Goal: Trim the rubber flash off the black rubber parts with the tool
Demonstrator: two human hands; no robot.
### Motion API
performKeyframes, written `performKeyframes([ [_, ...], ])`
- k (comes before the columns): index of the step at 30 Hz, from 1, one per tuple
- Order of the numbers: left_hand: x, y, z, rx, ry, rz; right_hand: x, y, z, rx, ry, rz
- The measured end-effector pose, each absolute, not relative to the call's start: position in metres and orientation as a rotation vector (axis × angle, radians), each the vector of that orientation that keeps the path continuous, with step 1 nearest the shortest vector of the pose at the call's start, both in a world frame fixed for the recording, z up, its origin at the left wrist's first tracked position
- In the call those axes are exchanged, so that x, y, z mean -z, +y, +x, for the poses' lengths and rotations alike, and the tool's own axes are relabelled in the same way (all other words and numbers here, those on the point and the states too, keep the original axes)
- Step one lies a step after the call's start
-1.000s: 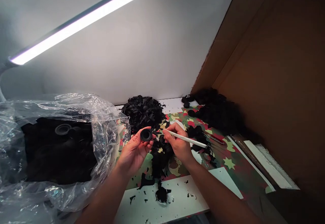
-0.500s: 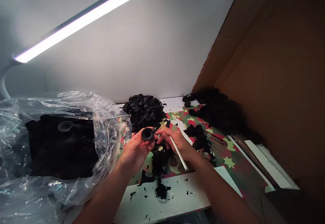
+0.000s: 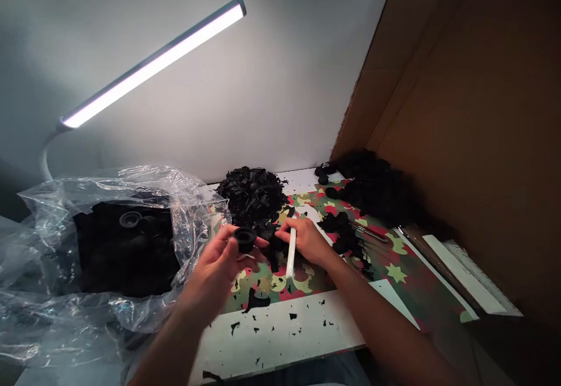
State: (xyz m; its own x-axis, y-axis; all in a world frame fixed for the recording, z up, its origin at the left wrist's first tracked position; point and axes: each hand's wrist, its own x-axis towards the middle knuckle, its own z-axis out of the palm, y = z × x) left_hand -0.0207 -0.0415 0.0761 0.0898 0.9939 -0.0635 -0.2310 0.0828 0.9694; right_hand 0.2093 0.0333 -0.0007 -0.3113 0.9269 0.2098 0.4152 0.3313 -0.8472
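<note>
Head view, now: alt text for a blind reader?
The left hand holds a black ring-shaped part, the right hand a white stick-like tool, over a camouflage-patterned sheet. Behind: black scrap pile, lit bar lamp. At left: clear plastic bag.

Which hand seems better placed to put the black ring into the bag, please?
Probably the left hand: it holds the black ring nearer the plastic bag; the right hand holds a white stick.
</note>
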Motion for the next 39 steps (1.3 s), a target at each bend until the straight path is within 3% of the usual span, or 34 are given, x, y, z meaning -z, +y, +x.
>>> performKeyframes([
  [5, -0.098, -0.019, -0.134, -1.167, 2.278, 1.855, 0.002, 0.042, 0.213, -1.111, -1.393, -1.171],
  [8, -0.095, -0.003, -0.168, -1.037, 2.394, 2.027, 0.002, 0.041, 0.211, -1.197, -1.327, -1.125],
  [14, -0.091, -0.031, -0.077, -1.247, 1.956, 2.303, -0.005, 0.033, 0.203, -1.296, -1.26, -1.047],
  [17, -0.066, -0.035, -0.015, -1.041, 1.529, 2.074, -0.005, 0.031, 0.203, -1.237, -1.284, -1.053],
  [20, -0.034, -0.016, 0.017, -1.042, 1.415, 1.717, -0.006, 0.029, 0.203, -1.033, -1.429, -1.064],
  [26, -0.017, 0.012, 0.019, -1.13, 1.288, 1.413, -0.014, 0.02, 0.198, -0.738, -1.675, -1.038],
  [39, -0.012, 0.003, 0.013, -1.276, 1.122, 1.177, -0.016, 0.009, 0.194, -1.056, -1.389, -1.007],
])
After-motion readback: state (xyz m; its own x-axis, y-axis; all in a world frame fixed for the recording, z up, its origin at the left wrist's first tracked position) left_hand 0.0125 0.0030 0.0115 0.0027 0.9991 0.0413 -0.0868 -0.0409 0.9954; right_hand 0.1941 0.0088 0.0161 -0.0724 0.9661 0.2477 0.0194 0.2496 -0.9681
